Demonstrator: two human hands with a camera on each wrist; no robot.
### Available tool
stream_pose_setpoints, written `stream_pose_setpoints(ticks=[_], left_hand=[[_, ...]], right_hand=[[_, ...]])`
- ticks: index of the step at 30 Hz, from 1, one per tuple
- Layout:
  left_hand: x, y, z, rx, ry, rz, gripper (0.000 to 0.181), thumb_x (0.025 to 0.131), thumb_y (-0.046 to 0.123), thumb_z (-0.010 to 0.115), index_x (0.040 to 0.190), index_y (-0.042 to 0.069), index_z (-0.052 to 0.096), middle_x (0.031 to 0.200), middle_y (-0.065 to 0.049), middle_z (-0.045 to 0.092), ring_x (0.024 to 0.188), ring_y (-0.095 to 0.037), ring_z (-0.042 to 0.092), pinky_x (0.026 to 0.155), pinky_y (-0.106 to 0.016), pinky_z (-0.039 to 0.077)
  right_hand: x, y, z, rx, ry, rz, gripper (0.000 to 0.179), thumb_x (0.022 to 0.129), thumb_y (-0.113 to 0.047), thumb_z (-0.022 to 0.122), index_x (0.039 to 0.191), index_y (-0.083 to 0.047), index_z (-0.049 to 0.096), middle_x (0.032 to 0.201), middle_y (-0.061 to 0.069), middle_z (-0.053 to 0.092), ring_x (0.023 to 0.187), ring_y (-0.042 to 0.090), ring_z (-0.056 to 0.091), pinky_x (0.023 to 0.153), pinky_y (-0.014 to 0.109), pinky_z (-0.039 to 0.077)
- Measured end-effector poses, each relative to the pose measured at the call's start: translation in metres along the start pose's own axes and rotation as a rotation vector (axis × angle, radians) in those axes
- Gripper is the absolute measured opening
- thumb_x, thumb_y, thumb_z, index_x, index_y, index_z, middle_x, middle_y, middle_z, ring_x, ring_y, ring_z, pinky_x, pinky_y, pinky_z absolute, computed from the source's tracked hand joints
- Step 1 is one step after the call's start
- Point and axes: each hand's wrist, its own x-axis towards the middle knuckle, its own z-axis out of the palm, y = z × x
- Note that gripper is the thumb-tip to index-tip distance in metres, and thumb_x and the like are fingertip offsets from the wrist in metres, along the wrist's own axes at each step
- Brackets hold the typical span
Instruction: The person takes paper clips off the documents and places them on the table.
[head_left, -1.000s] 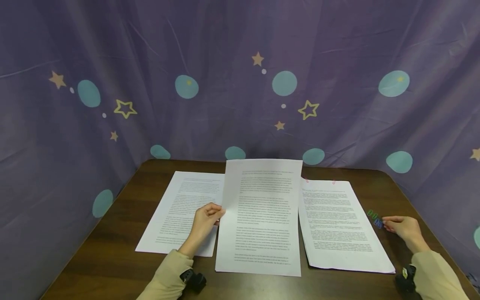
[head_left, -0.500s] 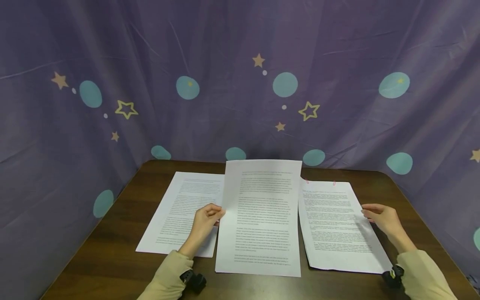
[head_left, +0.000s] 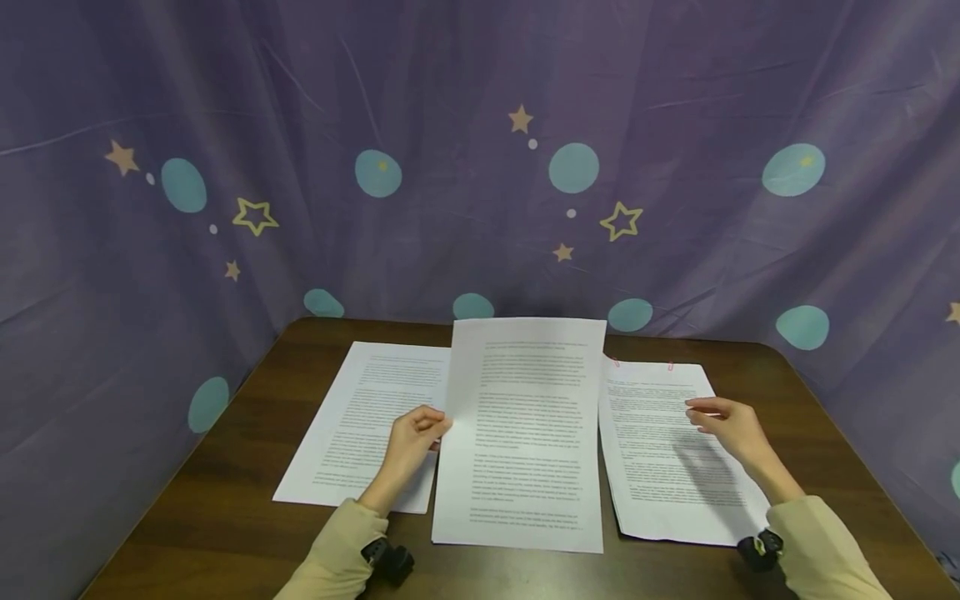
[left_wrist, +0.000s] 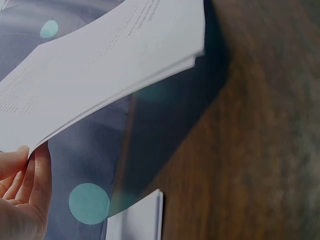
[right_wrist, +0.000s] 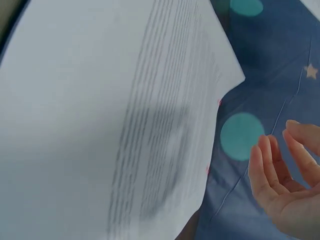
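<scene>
Currently I have the left hand (head_left: 411,435) pinching the left edge of some printed sheets (head_left: 521,433) between thumb and fingers (left_wrist: 40,182). They stand raised and tilted above the tabletop (head_left: 247,467), just right of those fingertips; the left wrist view shows at least two layers. To the left of the same fingers I see printed pages (head_left: 367,417) lying flat. I have the right hand (head_left: 731,427) over a printed stack (head_left: 652,467), apart from the raised sheets; its thumb and index finger are brought close together, and I cannot tell whether anything sits between them. Beyond those right fingers, pink paper clips (head_left: 671,367) show on the stack's far edge.
</scene>
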Motion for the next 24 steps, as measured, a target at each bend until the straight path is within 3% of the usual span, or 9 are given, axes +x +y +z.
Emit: stream_pose_setpoints(ticks=[6, 9, 14, 20, 24], left_hand=[[0.0, 0.002, 0.0, -0.001, -0.003, -0.002, 0.012, 0.078, -0.003, 0.061, 0.085, -0.012, 0.058, 0.075, -0.014, 0.064, 0.056, -0.009, 0.053, 0.051, -0.021, 0.049], [-0.001, 0.002, 0.0, 0.006, -0.003, -0.006, 0.011, 0.078, -0.003, 0.061, 0.085, -0.012, 0.059, 0.076, -0.015, 0.064, 0.056, -0.009, 0.053, 0.051, -0.022, 0.049], [0.002, -0.002, -0.001, 0.016, -0.01, 0.003, 0.011, 0.078, -0.003, 0.061, 0.085, -0.012, 0.058, 0.075, -0.015, 0.064, 0.055, -0.009, 0.052, 0.05, -0.022, 0.048], [0.012, -0.022, -0.002, -0.005, -0.016, -0.007, 0.014, 0.078, 0.002, 0.064, 0.085, -0.01, 0.06, 0.075, -0.011, 0.065, 0.057, -0.008, 0.053, 0.05, -0.022, 0.048], [0.015, -0.028, -0.002, 0.006, -0.003, -0.004, 0.014, 0.078, 0.003, 0.064, 0.085, -0.008, 0.06, 0.074, -0.009, 0.065, 0.059, -0.008, 0.054, 0.05, -0.022, 0.048]], right_hand=[[-0.027, -0.091, 0.005, 0.053, -0.101, -0.002, 0.041, 0.085, -0.025, 0.06, 0.11, 0.008, 0.057, 0.102, 0.02, 0.061, 0.077, 0.008, 0.062, 0.068, 0.029, 0.052], [-0.035, -0.116, 0.01, 0.052, -0.132, -0.004, 0.038, 0.087, -0.02, 0.057, 0.111, 0.009, 0.055, 0.106, 0.025, 0.058, 0.077, 0.005, 0.061, 0.071, 0.032, 0.052], [-0.039, -0.132, 0.02, 0.08, -0.167, 0.005, 0.037, 0.087, -0.017, 0.056, 0.114, 0.008, 0.054, 0.109, 0.025, 0.057, 0.08, 0.004, 0.06, 0.074, 0.033, 0.051], [-0.042, -0.141, 0.032, 0.148, -0.199, 0.002, 0.039, 0.087, -0.02, 0.057, 0.115, 0.007, 0.053, 0.109, 0.024, 0.057, 0.085, 0.023, 0.062, 0.075, 0.032, 0.051], [-0.045, -0.148, 0.04, 0.221, -0.237, 0.013, 0.041, 0.085, -0.018, 0.059, 0.116, 0.009, 0.051, 0.11, 0.026, 0.055, 0.085, 0.018, 0.062, 0.077, 0.034, 0.05]])
